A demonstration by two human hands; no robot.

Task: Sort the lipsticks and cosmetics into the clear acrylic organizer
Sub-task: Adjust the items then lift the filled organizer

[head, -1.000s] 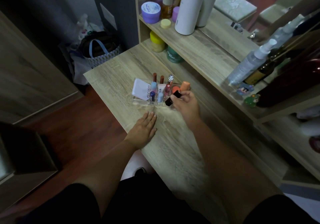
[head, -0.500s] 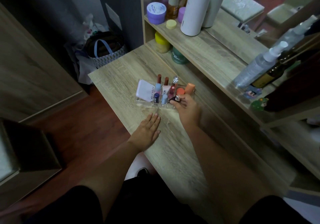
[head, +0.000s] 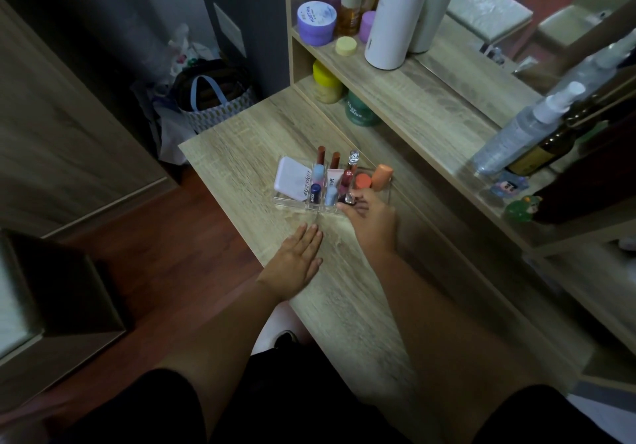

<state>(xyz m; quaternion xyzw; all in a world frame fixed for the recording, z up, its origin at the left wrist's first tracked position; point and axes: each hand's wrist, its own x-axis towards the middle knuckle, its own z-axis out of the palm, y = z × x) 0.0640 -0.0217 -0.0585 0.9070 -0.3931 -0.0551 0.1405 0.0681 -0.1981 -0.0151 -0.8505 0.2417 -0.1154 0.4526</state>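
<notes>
Right hand [head: 373,223] grip pinches a dark lipstick [head: 347,199] at the organizer [head: 292,201] near-right slot; next, release. Left hand [head: 297,260] lies flat, open.

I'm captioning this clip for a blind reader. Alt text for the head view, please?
A person's right hand lowers a dark lipstick into a clear acrylic organizer of cosmetics on a wooden table. The left hand lies flat nearby.

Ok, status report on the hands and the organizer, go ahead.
Left hand flat on the table, empty. Right hand pinching a dark lipstick at the clear organizer, front slot. Nothing in the way.
</notes>
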